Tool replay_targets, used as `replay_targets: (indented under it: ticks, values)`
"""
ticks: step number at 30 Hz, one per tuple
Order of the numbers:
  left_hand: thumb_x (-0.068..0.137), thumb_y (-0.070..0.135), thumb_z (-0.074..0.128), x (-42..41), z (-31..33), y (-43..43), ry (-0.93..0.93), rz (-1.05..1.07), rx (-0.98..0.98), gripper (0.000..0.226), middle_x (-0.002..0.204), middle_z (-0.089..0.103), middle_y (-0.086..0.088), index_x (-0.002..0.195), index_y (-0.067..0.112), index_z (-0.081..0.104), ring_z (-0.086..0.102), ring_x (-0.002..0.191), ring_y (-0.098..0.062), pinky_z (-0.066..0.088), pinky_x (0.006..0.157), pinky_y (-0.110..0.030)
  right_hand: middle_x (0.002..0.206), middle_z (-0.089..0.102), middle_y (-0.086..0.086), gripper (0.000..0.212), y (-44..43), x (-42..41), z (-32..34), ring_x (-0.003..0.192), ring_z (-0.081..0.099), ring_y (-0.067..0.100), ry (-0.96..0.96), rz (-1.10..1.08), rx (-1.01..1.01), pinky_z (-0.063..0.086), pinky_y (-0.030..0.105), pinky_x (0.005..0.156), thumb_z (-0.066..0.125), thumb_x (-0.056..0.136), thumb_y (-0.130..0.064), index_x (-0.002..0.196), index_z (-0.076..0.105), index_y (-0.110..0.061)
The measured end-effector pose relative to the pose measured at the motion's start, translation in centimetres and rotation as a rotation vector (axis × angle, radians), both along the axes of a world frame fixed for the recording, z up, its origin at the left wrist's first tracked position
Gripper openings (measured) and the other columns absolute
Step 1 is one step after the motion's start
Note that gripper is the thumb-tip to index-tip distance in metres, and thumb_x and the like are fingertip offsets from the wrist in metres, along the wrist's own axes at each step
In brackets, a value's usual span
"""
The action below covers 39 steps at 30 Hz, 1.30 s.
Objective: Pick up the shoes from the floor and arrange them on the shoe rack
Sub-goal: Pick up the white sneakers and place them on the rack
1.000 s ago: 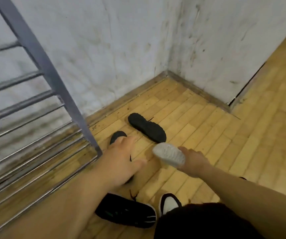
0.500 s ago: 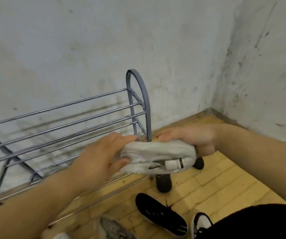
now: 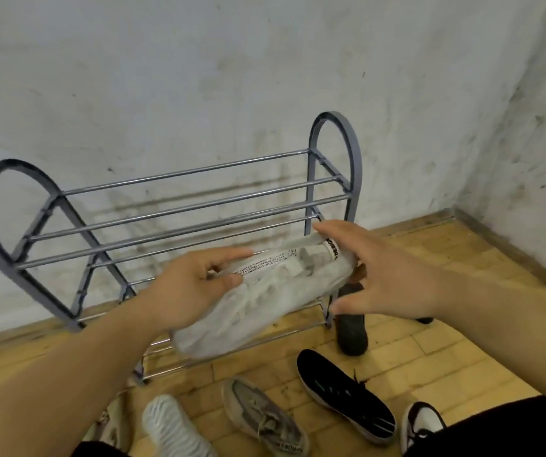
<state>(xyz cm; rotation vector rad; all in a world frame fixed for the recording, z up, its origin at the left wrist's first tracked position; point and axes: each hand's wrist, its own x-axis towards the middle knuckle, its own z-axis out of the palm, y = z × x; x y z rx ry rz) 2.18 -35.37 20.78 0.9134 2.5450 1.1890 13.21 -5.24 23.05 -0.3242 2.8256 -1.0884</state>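
- Since half a second back: view swung left, so the whole rack now shows, both arched ends; the right hand has let go of the white shoe and spread open; the shoe tipped from level to slanted, near end lower.
- Left hand: holding the white shoe, fingers curled over its upper edge near the toe half, thumb on the near side.
- Right hand: wide, fingers splayed, fingertips just beside the heel end; cannot tell whether any still touch it.
- Shoe position: in the air in front of the rack, level with the lower rails, heel pointing right toward the rack's right arch. Not yet on any rail.
- Handling, my read: knit upper, soft, creases under the fingers; looks light, since one hand carries it. Sole is the stiff part. Not fragile, not slippery.
- Best hold: pinch across the midfoot or the heel collar, so the sole stays flat when it lands on the rails.
- Risk: rails are thin rods with gaps; a soft toe could sag between them if set crosswise badly.
- Both rack shelves look bare.
- Left on the floor: ribbed white shoe, grey shoe, black shoe, a dark one by the rack's right foot, black-and-white one at the bottom edge.
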Motion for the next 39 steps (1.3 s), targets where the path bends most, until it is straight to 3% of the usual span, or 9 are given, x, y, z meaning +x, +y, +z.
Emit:
replay_targets:
  ticks: [2,6,10,13,16,20,25,31,39]
  values:
    - [0.098,0.023,0.07,-0.2,-0.3,-0.7,-0.017,0.009,-0.045,0.042,0.099,0.061,0.012,0.123,0.056,0.06,0.057,0.066,0.01,0.041,0.061,-0.006,0.152,0.025,-0.037,0.109,-0.8,-0.6,-0.9,0.131,0.025,-0.027,0.096,0.002,0.065,0.025,-0.003,0.099,0.091,0.074,-0.039,0.156,0.021,-0.053]
    - [0.092,0.055,0.07,-0.3,-0.6,-2.3,-0.094,0.017,-0.112,0.05,0.129,0.054,0.019,0.135,0.062,0.046,0.062,0.108,0.001,0.042,0.077,-0.002,0.147,0.036,-0.035,0.107,-2.1,-1.6,-1.4,0.124,0.038,-0.019,0.123,-0.065,0.096,0.032,0.008,0.103,0.087,0.072,-0.054,0.155,0.02,-0.057]
    - [0.074,0.074,0.076,-0.3,-1.3,-3.7,-0.101,-0.134,-0.317,0.104,0.155,0.027,0.025,0.157,0.057,0.016,0.031,0.14,0.002,0.031,0.111,-0.016,0.15,0.041,-0.031,0.105,-3.7,-2.3,-2.3,0.128,0.045,-0.004,0.098,-0.111,0.081,0.041,0.024,0.103,0.083,0.071,-0.066,0.154,0.019,-0.059]
    - [0.072,0.068,0.083,0.1,-2.3,-4.1,-0.003,-0.172,-0.479,0.117,0.159,0.027,0.017,0.159,0.054,0.007,0.033,0.141,-0.007,0.033,0.117,-0.032,0.143,0.045,-0.028,0.105,-4.6,-2.7,-3.3,0.12,0.049,-0.001,0.042,-0.113,0.095,0.042,0.021,0.095,0.077,0.068,-0.076,0.152,0.017,-0.061]
    - [0.077,0.062,0.083,0.4,-2.8,-4.4,-0.026,-0.198,-0.504,0.114,0.167,0.021,0.016,0.162,0.049,0.007,0.028,0.148,-0.009,0.028,0.117,-0.03,0.159,0.033,-0.024,0.11,-5.0,-3.1,-4.2,0.135,0.043,0.005,-0.055,-0.031,0.142,0.043,0.033,0.106,0.073,0.065,-0.083,0.152,0.008,-0.063]
    - [0.082,0.051,0.084,0.9,-2.7,-5.5,-0.149,-0.207,-0.469,0.111,0.165,0.02,0.023,0.163,0.046,0.008,0.028,0.146,-0.004,0.029,0.113,-0.029,0.161,0.016,-0.03,0.108,-5.7,-3.0,-4.6,0.138,0.024,-0.007,-0.127,0.146,0.161,0.027,0.023,0.11,0.075,0.072,-0.074,0.15,0.0,-0.068]
    - [0.085,0.052,0.081,1.9,-3.9,-6.4,-0.209,-0.221,-0.603,0.11,0.165,0.022,0.021,0.164,0.04,0.005,0.033,0.142,-0.004,0.03,0.107,-0.022,0.163,0.023,-0.025,0.104,-7.8,-3.0,-5.3,0.144,0.031,0.004,-0.144,0.241,0.341,0.031,0.025,0.106,0.064,0.076,-0.081,0.159,0.007,-0.054]
    - [0.089,0.063,0.069,1.5,-6.9,-7.8,-0.313,-0.204,-1.067,0.105,0.173,0.017,-0.001,0.167,0.027,0.008,0.027,0.155,-0.026,0.031,0.121,-0.04,0.156,0.047,-0.005,0.098,-10.7,-3.4,-9.9,0.137,0.048,0.023,-0.092,0.233,0.532,0.047,0.04,0.103,0.054,0.08,-0.084,0.161,0.021,-0.04]
    - [0.088,0.063,0.071,-2.4,-8.3,-13.7,-0.491,-0.188,-1.108,0.096,0.17,0.023,0.009,0.164,0.039,0.018,0.03,0.153,-0.02,0.032,0.121,-0.04,0.123,0.063,-0.003,0.098,-14.1,-6.5,-16.8,0.107,0.06,0.021,-0.151,0.021,0.442,0.049,0.035,0.078,0.064,0.074,-0.077,0.155,0.026,-0.037]
